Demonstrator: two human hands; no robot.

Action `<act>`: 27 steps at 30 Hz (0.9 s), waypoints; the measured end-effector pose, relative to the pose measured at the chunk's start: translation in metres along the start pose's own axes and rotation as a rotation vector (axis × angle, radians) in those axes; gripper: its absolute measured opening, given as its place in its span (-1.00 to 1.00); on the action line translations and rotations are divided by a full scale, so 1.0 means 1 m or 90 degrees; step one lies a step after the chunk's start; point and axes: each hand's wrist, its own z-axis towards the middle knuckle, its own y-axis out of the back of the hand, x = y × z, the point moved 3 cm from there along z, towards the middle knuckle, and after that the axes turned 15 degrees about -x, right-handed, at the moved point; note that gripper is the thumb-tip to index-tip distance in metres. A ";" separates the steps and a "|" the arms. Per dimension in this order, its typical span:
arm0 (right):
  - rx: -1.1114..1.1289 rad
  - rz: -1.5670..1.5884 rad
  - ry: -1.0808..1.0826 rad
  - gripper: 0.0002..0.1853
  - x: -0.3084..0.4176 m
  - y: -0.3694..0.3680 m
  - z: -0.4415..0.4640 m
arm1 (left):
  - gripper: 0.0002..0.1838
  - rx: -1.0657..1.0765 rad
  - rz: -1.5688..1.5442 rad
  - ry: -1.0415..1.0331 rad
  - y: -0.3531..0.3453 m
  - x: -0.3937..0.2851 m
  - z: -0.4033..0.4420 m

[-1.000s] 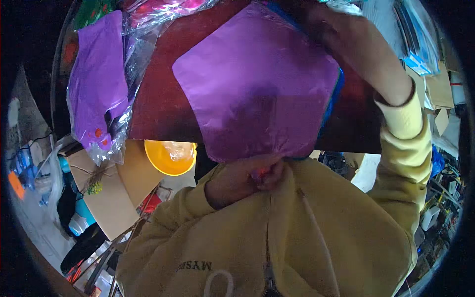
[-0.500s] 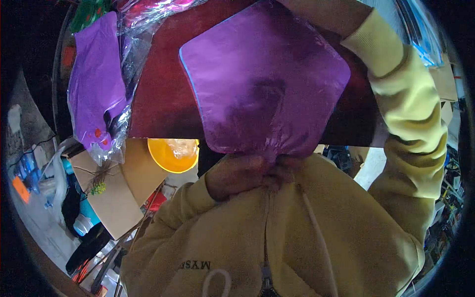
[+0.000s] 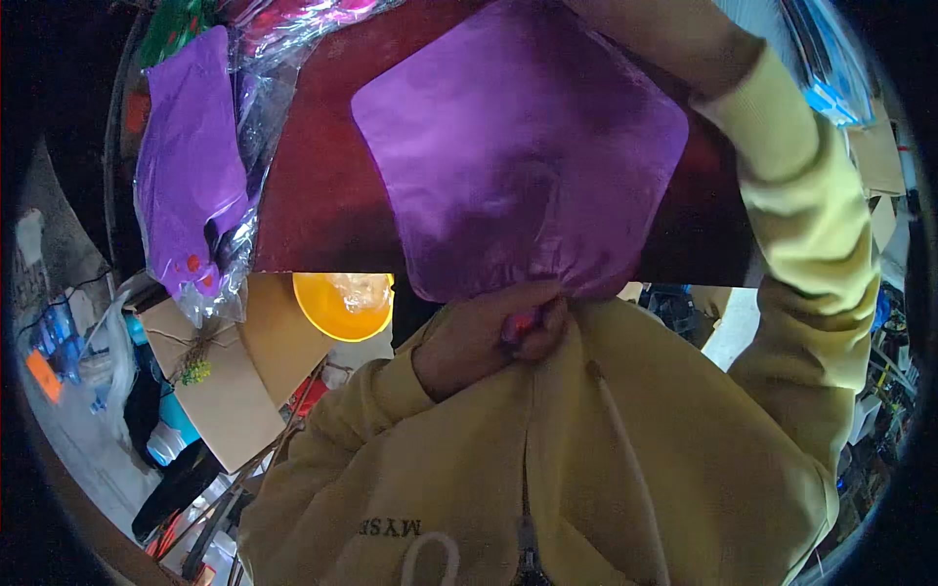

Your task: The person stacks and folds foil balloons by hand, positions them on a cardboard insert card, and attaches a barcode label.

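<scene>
A shiny purple five-sided sheet (image 3: 528, 146) with rounded corners lies over the dark red tabletop, its lower edge puckered close to my chest. My left hand (image 3: 484, 327) is closed at that lower edge, the thumb lying along it and the fingers curled. A small pinkish-red bit shows inside the fist; I cannot make out whether it is part of the sheet. My right hand (image 3: 664, 34) reaches past the sheet's upper right side. Only its wrist end shows, and the fingers are cut off by the top of the view.
The dark red table (image 3: 322, 176) ends just before my body. Clear plastic wrap with a purple piece (image 3: 195, 166) lies at left. Below stand a yellow bucket (image 3: 342, 322) and a cardboard box (image 3: 210, 391). Blue-edged plastic packets (image 3: 840, 103) are at upper right.
My left fingers, blurred and bunched at the puckered edge before, are now curled in a clearer fist. The blue line along the sheet's left edge no longer shows. My right forearm shifted slightly right.
</scene>
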 end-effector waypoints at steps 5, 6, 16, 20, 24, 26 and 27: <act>0.059 -0.005 -0.119 -0.71 0.009 0.023 -0.042 | -0.61 0.023 -0.009 -0.030 0.004 0.000 0.001; 0.057 -0.008 -0.119 -0.71 0.006 0.021 -0.048 | -0.61 0.026 -0.007 -0.032 0.003 -0.001 0.001; 0.022 -0.035 0.097 -0.56 0.015 0.000 0.003 | -0.63 -0.005 -0.035 -0.007 0.002 -0.001 0.001; -0.025 0.005 0.268 -0.59 0.008 -0.010 0.007 | -0.66 -0.008 -0.028 0.015 0.007 0.000 0.000; -0.011 0.014 0.271 -0.70 0.008 0.000 0.009 | -0.66 -0.043 -0.007 0.003 -0.001 -0.008 -0.007; 0.022 0.011 0.251 -0.71 0.002 -0.016 0.016 | -0.66 -0.046 -0.043 0.048 -0.003 -0.007 -0.008; 0.055 0.008 0.228 -0.71 -0.002 -0.024 0.019 | -0.66 -0.046 -0.044 0.047 -0.004 -0.006 -0.008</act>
